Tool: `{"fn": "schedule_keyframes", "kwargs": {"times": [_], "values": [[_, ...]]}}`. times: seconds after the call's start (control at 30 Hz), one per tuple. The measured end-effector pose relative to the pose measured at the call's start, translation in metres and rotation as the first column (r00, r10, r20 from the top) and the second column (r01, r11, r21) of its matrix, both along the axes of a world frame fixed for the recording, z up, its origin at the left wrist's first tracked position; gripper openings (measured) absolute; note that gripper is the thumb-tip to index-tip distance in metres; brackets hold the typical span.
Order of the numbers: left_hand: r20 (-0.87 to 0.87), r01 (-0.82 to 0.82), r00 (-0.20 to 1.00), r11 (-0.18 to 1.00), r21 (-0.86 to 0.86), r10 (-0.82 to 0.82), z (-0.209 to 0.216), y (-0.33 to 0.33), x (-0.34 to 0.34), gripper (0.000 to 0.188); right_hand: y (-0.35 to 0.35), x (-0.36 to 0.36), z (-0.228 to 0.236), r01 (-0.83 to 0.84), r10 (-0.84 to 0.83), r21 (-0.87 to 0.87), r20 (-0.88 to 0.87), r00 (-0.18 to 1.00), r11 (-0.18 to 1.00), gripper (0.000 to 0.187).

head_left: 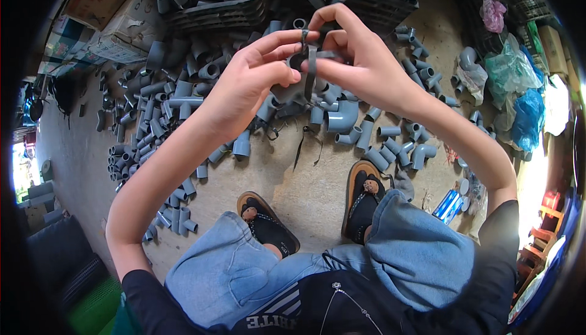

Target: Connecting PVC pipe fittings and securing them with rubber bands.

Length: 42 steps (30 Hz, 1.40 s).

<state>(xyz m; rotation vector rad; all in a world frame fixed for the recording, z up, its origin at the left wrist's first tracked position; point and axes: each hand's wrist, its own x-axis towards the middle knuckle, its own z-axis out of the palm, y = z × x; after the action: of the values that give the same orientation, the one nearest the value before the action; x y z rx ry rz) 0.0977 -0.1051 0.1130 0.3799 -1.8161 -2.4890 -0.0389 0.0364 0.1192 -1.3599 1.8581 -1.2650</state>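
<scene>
Both of my hands are raised close together at the upper middle, above the pile of grey pipe fittings. My left hand (253,72) has its fingers bent, with the fingertips at a thin dark rubber-like strip (312,71). My right hand (366,63) pinches the same strip, its index finger curled over the top and its thumb below. The strip hangs in a narrow loop between the fingertips. Whether the grey fitting just behind it is held or lies lower down, I cannot tell.
Grey pipe fittings (342,117) lie scattered over the concrete floor (262,173). Black crates (213,18) of fittings stand at the back, cardboard boxes (125,30) at the back left. Plastic bags (513,75) hang at the right. More dark strips (300,146) lie before my feet.
</scene>
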Motion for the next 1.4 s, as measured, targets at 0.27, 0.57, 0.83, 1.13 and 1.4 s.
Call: {"fn": "schedule_keyframes", "kwargs": {"times": [0.27,0.57,0.83,1.13,1.4], "values": [[-0.141,-0.035,0.99,0.911,-0.412,-0.025,-0.023,0.021,-0.011,0.045,-0.002,-0.005,0.016,-0.037,0.035,0.009,0.15,0.988,0.999,0.027],[-0.223,-0.089,0.975,0.895,-0.437,-0.012,-0.026,0.026,-0.012,0.041,0.01,-0.013,0.012,-0.052,0.078,-0.077,0.394,0.916,0.996,0.045],[-0.278,-0.247,0.957,0.733,-0.634,0.083,-0.02,0.026,-0.007,0.038,0.009,-0.008,0.009,-0.074,0.115,-0.148,0.291,0.95,0.986,0.042],[-0.36,-0.232,0.931,0.671,-0.704,-0.055,-0.034,0.013,-0.016,0.016,-0.003,0.008,0.024,-0.173,0.218,-0.153,0.356,0.909,0.973,0.039],[-0.146,0.171,0.96,0.916,-0.363,-0.237,-0.013,-0.043,-0.018,0.045,-0.019,-0.011,0.041,-0.046,0.09,-0.098,0.506,0.858,0.994,0.041]]}}
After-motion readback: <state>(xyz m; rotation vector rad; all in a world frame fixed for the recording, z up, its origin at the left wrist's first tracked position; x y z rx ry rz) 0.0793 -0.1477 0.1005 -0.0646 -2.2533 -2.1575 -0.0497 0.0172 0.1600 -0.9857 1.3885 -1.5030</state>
